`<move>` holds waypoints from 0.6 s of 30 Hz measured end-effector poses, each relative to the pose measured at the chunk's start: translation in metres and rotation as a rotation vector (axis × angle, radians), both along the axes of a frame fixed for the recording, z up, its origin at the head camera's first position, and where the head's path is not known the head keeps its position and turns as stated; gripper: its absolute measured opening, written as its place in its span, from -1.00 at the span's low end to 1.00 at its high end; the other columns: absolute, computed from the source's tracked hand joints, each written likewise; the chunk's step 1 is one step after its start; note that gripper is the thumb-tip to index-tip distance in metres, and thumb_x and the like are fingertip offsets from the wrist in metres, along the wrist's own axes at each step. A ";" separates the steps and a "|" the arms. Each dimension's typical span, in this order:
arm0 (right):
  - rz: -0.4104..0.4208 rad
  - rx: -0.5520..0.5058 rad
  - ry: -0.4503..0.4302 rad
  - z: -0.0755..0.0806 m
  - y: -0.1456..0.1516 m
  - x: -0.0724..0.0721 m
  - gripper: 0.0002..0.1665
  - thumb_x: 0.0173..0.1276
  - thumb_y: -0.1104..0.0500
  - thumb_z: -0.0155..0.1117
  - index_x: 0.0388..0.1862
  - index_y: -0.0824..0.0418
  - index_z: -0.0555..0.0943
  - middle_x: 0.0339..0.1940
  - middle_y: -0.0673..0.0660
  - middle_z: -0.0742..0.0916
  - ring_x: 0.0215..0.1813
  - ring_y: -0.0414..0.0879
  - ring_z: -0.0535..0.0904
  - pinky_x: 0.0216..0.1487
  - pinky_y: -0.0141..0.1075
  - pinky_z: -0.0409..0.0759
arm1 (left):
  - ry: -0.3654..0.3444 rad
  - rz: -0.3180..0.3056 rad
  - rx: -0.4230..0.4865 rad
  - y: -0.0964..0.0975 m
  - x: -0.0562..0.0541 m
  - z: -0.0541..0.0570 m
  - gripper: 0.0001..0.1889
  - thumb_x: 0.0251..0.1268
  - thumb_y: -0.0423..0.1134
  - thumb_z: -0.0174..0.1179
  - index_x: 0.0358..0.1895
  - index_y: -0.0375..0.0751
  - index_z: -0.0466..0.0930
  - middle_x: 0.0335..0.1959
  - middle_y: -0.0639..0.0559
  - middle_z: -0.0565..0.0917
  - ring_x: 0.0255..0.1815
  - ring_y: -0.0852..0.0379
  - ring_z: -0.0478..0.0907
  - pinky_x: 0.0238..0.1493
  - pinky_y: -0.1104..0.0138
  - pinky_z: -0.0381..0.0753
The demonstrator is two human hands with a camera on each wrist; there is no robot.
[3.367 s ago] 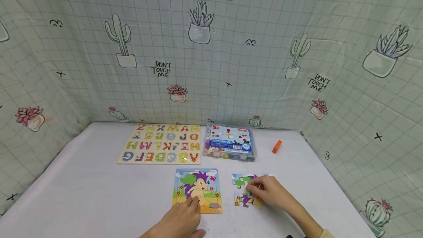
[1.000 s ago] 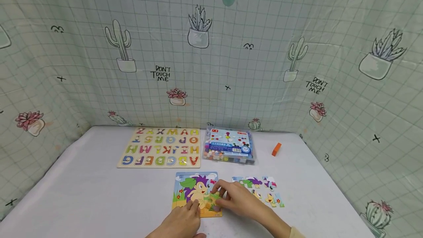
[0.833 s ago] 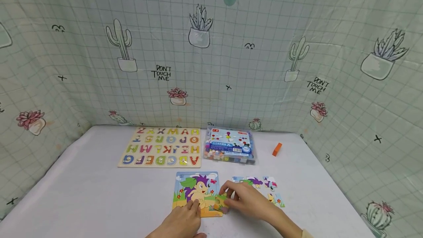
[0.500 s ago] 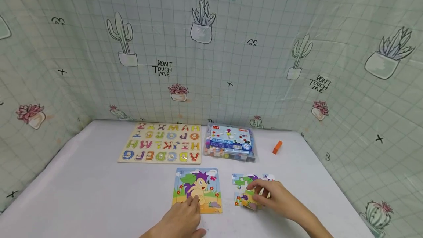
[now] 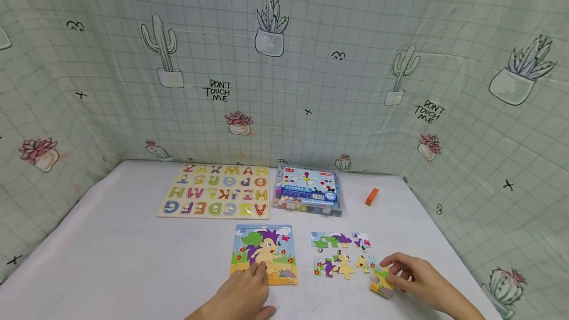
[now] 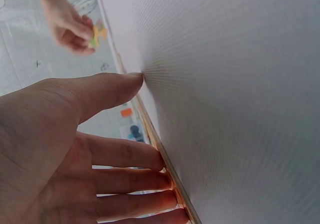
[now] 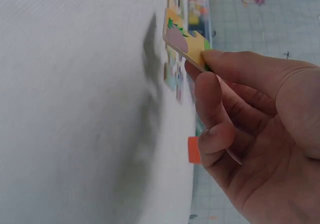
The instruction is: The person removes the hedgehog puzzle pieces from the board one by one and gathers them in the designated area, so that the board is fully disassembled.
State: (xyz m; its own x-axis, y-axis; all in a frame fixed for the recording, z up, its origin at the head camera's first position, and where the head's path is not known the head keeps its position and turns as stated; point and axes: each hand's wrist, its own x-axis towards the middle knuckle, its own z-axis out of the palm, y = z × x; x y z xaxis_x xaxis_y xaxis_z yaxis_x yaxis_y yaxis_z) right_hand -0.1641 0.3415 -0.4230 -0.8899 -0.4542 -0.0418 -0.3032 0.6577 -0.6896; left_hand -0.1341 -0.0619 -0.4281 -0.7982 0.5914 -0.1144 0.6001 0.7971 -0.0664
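Note:
My right hand pinches a jigsaw piece between thumb and fingers, to the right of the loose pieces. In the right wrist view the jigsaw piece is tilted above the white surface, showing yellow, green and a mauve patch. My left hand rests its fingers on the lower part of a hedgehog picture board. In the left wrist view the left hand's fingers lie extended against the board's edge, thumb apart. Several loose puzzle pieces lie in two rough rows between the board and my right hand.
A wooden alphabet board lies at the back left, upside down to me. Beside it is a clear plastic box with a blue label. An orange block lies at the back right. Patterned cloth hangs behind the table.
The right hand took up the jigsaw piece, held it over the board's lower right corner, then carried it right across the loose pieces. The left hand has stayed on the board.

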 end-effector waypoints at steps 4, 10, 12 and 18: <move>0.041 0.008 0.024 -0.006 0.009 0.001 -0.73 0.40 0.12 0.26 -0.05 0.27 0.64 -0.40 -0.15 0.70 -0.49 -0.39 0.51 -0.50 -0.42 0.51 | -0.007 0.002 0.006 0.000 0.000 0.000 -0.30 0.23 0.31 0.16 0.12 -0.28 0.65 0.17 -0.15 0.63 0.12 0.01 0.62 -0.09 0.22 0.72; 0.051 0.020 0.038 -0.011 0.012 -0.002 -0.72 0.41 0.13 0.24 -0.04 0.29 0.68 -0.39 -0.18 0.68 -0.47 -0.43 0.50 -0.51 -0.44 0.50 | -0.023 0.016 0.011 0.001 -0.001 -0.001 -0.30 0.22 0.30 0.18 0.11 -0.29 0.65 0.17 -0.16 0.62 0.11 -0.01 0.62 -0.09 0.21 0.72; 0.065 0.023 0.058 -0.012 0.012 -0.003 -0.73 0.41 0.14 0.24 -0.04 0.29 0.69 -0.39 -0.18 0.69 -0.47 -0.44 0.50 -0.51 -0.45 0.50 | -0.031 0.024 0.006 0.002 -0.001 -0.002 -0.31 0.22 0.30 0.18 0.12 -0.28 0.64 0.17 -0.15 0.61 0.10 0.00 0.62 -0.09 0.22 0.72; 0.166 -0.028 0.082 -0.014 0.012 -0.002 -0.77 0.41 0.23 0.23 -0.06 0.30 0.71 -0.39 -0.11 0.73 -0.45 -0.44 0.46 -0.51 -0.46 0.46 | -0.035 0.031 -0.001 0.004 -0.001 -0.002 -0.32 0.22 0.29 0.18 0.09 -0.28 0.65 0.16 -0.15 0.60 0.04 0.02 0.60 -0.12 0.24 0.71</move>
